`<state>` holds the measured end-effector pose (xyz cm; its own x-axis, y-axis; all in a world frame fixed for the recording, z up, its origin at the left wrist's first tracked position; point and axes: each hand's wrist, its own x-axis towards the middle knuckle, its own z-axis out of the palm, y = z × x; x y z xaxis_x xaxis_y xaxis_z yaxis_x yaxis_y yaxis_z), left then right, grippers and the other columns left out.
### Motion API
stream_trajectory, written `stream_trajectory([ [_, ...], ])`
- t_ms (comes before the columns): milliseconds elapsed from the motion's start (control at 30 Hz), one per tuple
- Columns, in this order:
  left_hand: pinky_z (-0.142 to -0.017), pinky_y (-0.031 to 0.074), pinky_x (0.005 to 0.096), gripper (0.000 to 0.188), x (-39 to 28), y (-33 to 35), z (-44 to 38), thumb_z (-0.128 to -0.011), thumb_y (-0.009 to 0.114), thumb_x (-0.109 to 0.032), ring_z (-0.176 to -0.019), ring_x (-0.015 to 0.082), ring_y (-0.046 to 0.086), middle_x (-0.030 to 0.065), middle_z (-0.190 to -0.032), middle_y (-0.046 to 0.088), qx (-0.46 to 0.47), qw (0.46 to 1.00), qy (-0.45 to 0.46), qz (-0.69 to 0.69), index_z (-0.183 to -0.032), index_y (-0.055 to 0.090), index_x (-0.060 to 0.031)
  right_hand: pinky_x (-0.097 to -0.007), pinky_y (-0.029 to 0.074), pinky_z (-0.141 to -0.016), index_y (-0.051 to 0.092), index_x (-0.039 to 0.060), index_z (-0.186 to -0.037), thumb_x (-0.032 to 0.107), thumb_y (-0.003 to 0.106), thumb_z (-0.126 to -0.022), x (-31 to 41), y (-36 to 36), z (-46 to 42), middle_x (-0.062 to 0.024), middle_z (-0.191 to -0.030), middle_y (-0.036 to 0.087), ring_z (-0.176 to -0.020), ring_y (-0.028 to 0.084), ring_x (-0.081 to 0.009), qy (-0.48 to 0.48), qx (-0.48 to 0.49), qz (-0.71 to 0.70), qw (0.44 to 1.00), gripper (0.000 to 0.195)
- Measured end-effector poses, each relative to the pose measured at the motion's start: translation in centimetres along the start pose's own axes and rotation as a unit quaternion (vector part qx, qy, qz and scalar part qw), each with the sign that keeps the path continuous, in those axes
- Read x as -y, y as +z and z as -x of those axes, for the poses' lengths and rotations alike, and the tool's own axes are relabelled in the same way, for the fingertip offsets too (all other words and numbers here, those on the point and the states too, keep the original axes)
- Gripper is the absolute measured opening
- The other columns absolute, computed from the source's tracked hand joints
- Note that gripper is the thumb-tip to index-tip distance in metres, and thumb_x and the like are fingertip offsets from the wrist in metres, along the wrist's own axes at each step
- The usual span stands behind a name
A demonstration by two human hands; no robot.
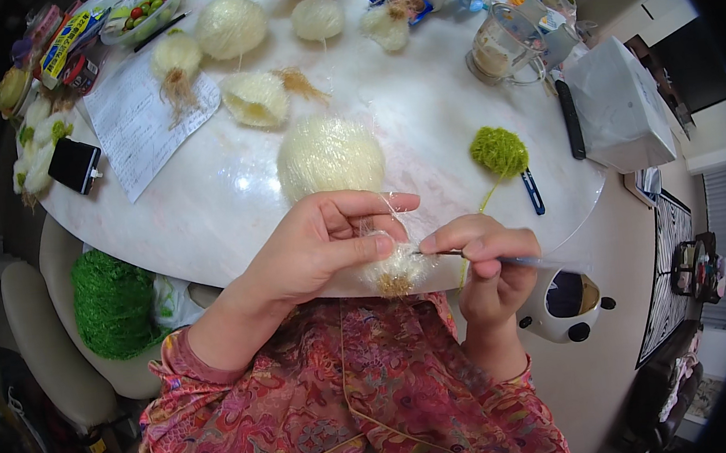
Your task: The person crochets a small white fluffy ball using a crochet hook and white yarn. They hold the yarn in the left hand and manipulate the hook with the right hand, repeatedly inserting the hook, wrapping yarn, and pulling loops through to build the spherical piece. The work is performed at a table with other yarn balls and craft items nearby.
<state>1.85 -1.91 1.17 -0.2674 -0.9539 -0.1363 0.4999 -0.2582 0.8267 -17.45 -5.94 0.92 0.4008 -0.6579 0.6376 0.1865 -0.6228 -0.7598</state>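
Between the thumb and fingers of my left hand (319,248) is a small fuzzy cream crocheted piece (388,267) with a tan tuft at its lower end. A strand of cream yarn runs up over my left index finger. My right hand (489,263) grips a crochet hook (506,260), whose dark tip meets the piece's right side. Just beyond my left hand sits a large ball of cream yarn (329,157). A small ball of lime-green yarn (499,150) lies to the right, its strand trailing down behind my right hand.
Beyond are a hollow cream crocheted piece (255,100), more cream yarn balls (232,28) and a handwritten sheet (147,130). A phone (74,165) lies at left. At right are a dark-blue utility knife (532,192), a glass jug (506,45) and a white box (619,103). Green yarn (112,304) rests on a chair.
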Motion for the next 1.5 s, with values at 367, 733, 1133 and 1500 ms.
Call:
stream_trajectory([
  [367,-0.085,0.049,0.026,0.054,3.4,1.8,-0.5,-0.085,0.059,0.001,-0.092,0.0122,0.059,0.0044,-0.093,0.058,0.085,0.945,-0.051,0.313,-0.135,0.039,0.0055,-0.0361,0.052,-0.06,0.049,0.0073,-0.094,0.025,0.05,-0.096,-0.1,1.1,1.1,-0.0162,-0.083,0.065,-0.069,0.065,-0.028,-0.107,-0.082,0.033,0.99,0.018],
  [733,-0.082,0.049,0.0216,0.055,3.0,2.3,-0.9,-0.084,0.06,0.004,-0.089,0.0107,0.06,0.0036,-0.093,0.061,0.006,0.98,-0.011,0.198,-0.134,0.039,0.0056,-0.0317,0.05,-0.058,0.063,0.0115,-0.092,0.004,0.064,-0.071,-0.4,-0.1,0.6,-0.0067,-0.09,0.059,-0.076,0.058,-0.0229,-0.23,0.01,0.317,0.92,0.022],
  [1133,-0.075,0.049,0.0223,0.058,0.8,2.1,-0.3,-0.078,0.064,0.004,-0.082,0.0089,0.06,0.0018,-0.084,0.061,0.047,0.976,-0.085,0.197,-0.131,0.043,0.007,-0.0364,0.053,-0.063,0.046,0.0017,-0.099,0.029,0.045,-0.097,0.5,-0.5,1.9,-0.0184,-0.086,0.06,-0.074,0.065,-0.0295,-0.029,-0.085,0.003,0.996,0.027],
  [1500,-0.071,0.046,0.0185,0.067,1.3,2.4,0.6,-0.074,0.068,0.006,-0.076,0.0066,0.058,0.001,-0.082,0.063,-0.042,0.996,-0.014,0.074,-0.134,0.04,0.0068,-0.0312,0.049,-0.059,0.067,0.0086,-0.088,-0.004,0.065,-0.068,-0.3,1.0,0.8,-0.0097,-0.094,0.062,-0.071,0.06,-0.0217,-0.12,-0.02,0.258,0.959,0.023],
])
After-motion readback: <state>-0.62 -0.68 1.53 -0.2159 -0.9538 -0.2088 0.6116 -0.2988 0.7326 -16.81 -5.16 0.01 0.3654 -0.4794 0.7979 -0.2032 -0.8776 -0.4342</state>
